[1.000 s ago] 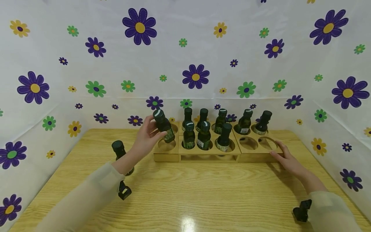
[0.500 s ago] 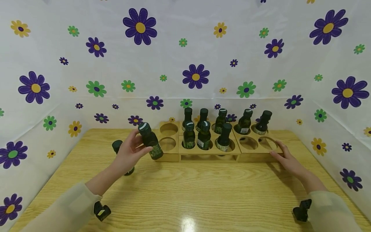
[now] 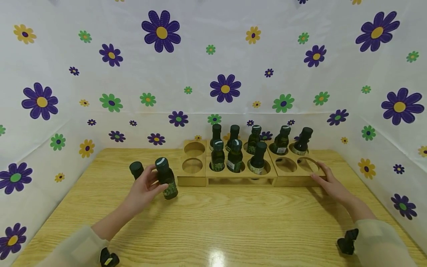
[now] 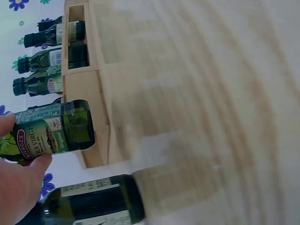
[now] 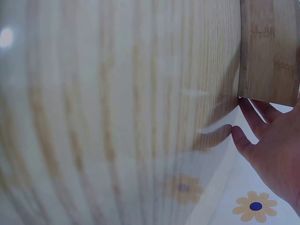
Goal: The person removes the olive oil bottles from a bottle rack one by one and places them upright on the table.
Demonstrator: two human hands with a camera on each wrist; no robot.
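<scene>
My left hand (image 3: pixel 151 183) grips a dark green oil bottle (image 3: pixel 166 178) with a white-topped cap, slightly tilted, low over the table just left of the wooden rack (image 3: pixel 240 175). In the left wrist view the thumb and fingers wrap the labelled bottle (image 4: pixel 52 131) beside the rack (image 4: pixel 89 89). A second bottle (image 3: pixel 136 169) stands behind that hand, also seen lower down (image 4: pixel 91 202). My right hand (image 3: pixel 325 180) lies flat with straight fingers against the rack's right end (image 5: pixel 269 51).
Several bottles (image 3: pixel 235 155) stand in the rack's middle and back holes. Two holes at the left end (image 3: pixel 192 165) and two at the front right (image 3: pixel 287 164) are vacant. Flowered sheets (image 3: pixel 225 88) wall the wooden table (image 3: pixel 233 222) on three sides.
My left hand lifted the bottle out of the rack's left end and carried it left and down toward the table. The right hand stayed against the rack.
</scene>
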